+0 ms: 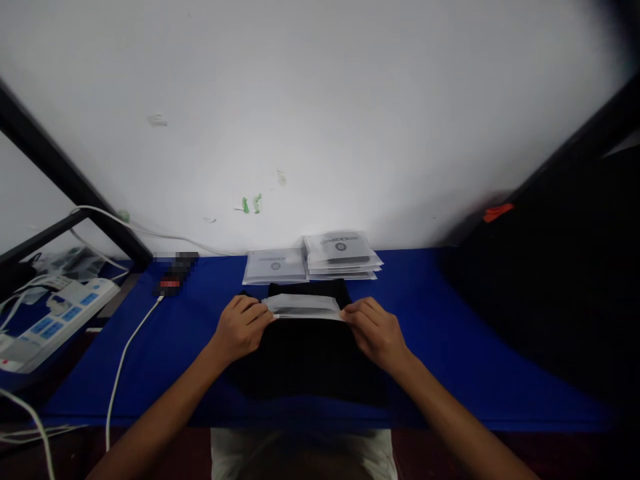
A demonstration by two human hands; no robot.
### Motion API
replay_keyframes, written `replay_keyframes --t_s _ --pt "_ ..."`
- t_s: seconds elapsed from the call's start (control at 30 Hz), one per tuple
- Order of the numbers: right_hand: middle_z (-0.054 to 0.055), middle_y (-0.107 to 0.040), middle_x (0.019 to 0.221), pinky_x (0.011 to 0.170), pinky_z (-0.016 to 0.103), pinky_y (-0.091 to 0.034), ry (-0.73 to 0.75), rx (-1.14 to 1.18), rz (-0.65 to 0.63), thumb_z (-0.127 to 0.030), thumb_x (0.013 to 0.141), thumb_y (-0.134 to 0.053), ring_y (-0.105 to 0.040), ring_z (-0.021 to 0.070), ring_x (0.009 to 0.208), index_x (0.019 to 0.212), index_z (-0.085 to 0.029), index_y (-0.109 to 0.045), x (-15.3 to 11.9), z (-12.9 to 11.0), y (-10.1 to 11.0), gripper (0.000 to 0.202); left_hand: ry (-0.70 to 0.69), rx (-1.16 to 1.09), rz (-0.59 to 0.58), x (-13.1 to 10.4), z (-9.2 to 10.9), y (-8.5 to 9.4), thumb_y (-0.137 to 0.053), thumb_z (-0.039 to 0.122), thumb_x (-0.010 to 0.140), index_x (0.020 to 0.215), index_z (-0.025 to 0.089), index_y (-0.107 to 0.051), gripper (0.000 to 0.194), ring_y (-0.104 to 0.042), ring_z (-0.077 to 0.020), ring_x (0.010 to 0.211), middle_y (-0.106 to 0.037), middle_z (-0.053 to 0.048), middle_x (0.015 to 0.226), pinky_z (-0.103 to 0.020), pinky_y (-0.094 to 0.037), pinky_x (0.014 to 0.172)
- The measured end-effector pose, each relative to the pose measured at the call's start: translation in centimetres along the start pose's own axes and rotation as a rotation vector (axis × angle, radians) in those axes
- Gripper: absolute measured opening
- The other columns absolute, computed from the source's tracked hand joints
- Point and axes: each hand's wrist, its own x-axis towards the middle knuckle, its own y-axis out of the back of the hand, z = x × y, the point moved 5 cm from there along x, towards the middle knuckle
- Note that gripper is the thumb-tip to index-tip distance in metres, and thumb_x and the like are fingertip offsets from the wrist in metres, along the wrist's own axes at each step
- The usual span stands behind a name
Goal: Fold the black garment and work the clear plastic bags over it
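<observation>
A frosted plastic bag is stretched between my two hands, above a dark cloth item on the blue tabletop. My left hand pinches the bag's left end. At its right end, my right hand grips it between thumb and fingers. The dark cloth spreads under and in front of the bag, and its exact kind is hard to make out. Just behind lie a flat printed frosted packet and a stack of similar packets.
A white power strip with cables lies at the left. A phone-like device, partly blurred out, has a white cable plugged in. A large dark mass fills the right side. The white wall rises behind the blue table.
</observation>
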Motion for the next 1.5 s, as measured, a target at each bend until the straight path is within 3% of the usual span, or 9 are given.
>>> replay_keyframes --t_s 0.23,0.4,0.63,0.83,0.97,1.13,1.23,1.37,1.5 --pt "0.007 -0.065 0.083 0.062 0.03 -0.049 -0.042 0.15 -0.044 -0.013 0.094 -0.046 -0.056 0.0181 0.074 0.087 -0.021 -0.059 0.0 -0.5 -0.5 0.017 0.074 -0.057 -0.085 -0.2 0.5 -0.4 -0.056 0.019 0.092 0.096 0.017 -0.062 0.007 -0.059 -0.0198 0.082 -0.068 -0.007 0.09 -0.033 -0.046 0.072" --pt "0.007 -0.066 0.083 0.062 0.027 -0.049 0.002 0.141 -0.065 -0.01 0.093 -0.045 -0.057 0.0176 0.076 0.087 -0.02 -0.058 -0.4 -0.7 -0.5 0.018 0.0 -0.061 -0.079 0.0 1.1 -0.8 -0.054 0.013 0.093 0.089 0.017 -0.062 0.01 -0.058 -0.0181 0.077 -0.067 -0.004 0.083 -0.031 -0.045 0.067" --pt "0.006 -0.064 0.081 0.062 0.029 -0.049 -0.027 0.077 0.022 -0.007 0.091 -0.044 -0.058 0.018 0.075 0.09 -0.02 -0.059 -0.3 0.9 1.0 0.02 0.053 0.039 -0.038 -1.0 -1.6 0.7 -0.055 0.013 0.092 0.089 0.017 -0.062 0.009 -0.057 -0.0191 0.078 -0.067 -0.004 0.082 -0.032 -0.043 0.068" --pt "0.007 -0.064 0.087 0.065 0.03 -0.053 -0.063 0.139 -0.14 -0.013 0.094 -0.047 -0.06 0.0186 0.079 0.096 -0.021 -0.058 -0.9 1.5 0.3 0.014 0.135 -0.219 -0.243 -1.1 -0.6 -0.4 -0.059 0.03 0.093 0.089 0.018 -0.059 0.013 -0.058 -0.0191 0.084 -0.065 -0.006 0.091 -0.032 -0.046 0.073" --pt "0.01 -0.066 0.096 0.069 0.033 -0.056 0.006 0.064 -0.294 -0.01 0.092 -0.043 -0.062 0.0204 0.085 0.103 -0.018 -0.06 -1.4 0.3 -0.8 0.022 0.101 -0.299 -0.344 -0.1 1.5 -2.1 -0.061 0.033 0.09 0.095 0.018 -0.059 0.016 -0.059 -0.0207 0.09 -0.065 -0.007 0.099 -0.035 -0.049 0.08" --pt "0.013 -0.07 0.101 0.081 0.038 -0.057 0.17 0.014 -0.155 -0.003 0.09 -0.04 -0.064 0.0218 0.093 0.11 -0.014 -0.062 -1.5 -3.8 -1.0 0.032 0.12 -0.245 -0.295 1.1 2.3 -3.2 -0.048 0.016 0.091 0.088 0.018 -0.058 0.011 -0.06 -0.0188 0.082 -0.064 -0.006 0.087 -0.033 -0.051 0.076" --pt "0.014 -0.069 0.112 0.091 0.037 -0.055 0.234 0.061 -0.208 -0.004 0.091 -0.04 -0.063 0.022 0.107 0.121 -0.012 -0.058 -1.1 -6.3 -2.4 0.036 0.165 -0.207 -0.223 1.3 2.2 -3.0 -0.048 0.017 0.092 0.086 0.018 -0.058 0.012 -0.061 -0.0193 0.081 -0.065 -0.006 0.085 -0.034 -0.052 0.077" --pt "0.023 -0.062 0.123 0.097 0.046 -0.051 0.066 -0.081 -0.44 -0.005 0.087 -0.045 -0.058 0.0302 0.116 0.133 -0.003 -0.049 0.1 -6.7 -6.0 0.046 0.198 -0.236 -0.232 1.2 2.2 -3.0 -0.047 0.018 0.093 0.091 0.018 -0.058 0.011 -0.063 -0.0213 0.088 -0.066 -0.008 0.091 -0.038 -0.053 0.083" --pt "0.024 -0.064 0.119 0.092 0.047 -0.053 -0.05 -0.233 -0.648 -0.005 0.083 -0.051 -0.062 0.0333 0.111 0.128 -0.005 -0.053 0.8 -6.0 -9.1 0.046 0.258 -0.33 -0.355 0.3 2.1 -3.7 -0.048 0.012 0.088 0.119 0.016 -0.054 0.031 -0.056 -0.0256 0.118 -0.06 -0.014 0.126 -0.044 -0.049 0.1"
